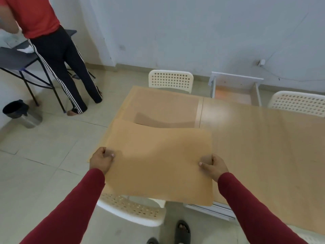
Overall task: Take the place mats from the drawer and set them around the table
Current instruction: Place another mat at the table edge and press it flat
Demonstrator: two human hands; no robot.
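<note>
I hold a tan place mat (pixel 158 161) flat above the near left corner of the wooden table (pixel 263 147). My left hand (pixel 102 160) pinches its left edge and my right hand (pixel 212 164) pinches its right edge. Another tan place mat (pixel 163 104) lies flat on the table's far left end, in front of a white chair. The drawer (pixel 235 90) stands pulled out at the table's far side, its inside partly visible.
White perforated chairs stand at the far side (pixel 170 80), the far right (pixel 297 103) and below the held mat (pixel 133 210). A person in a red shirt (pixel 58 55) stands at a dark folding table at the left. A bin (pixel 21 113) sits on the tiled floor.
</note>
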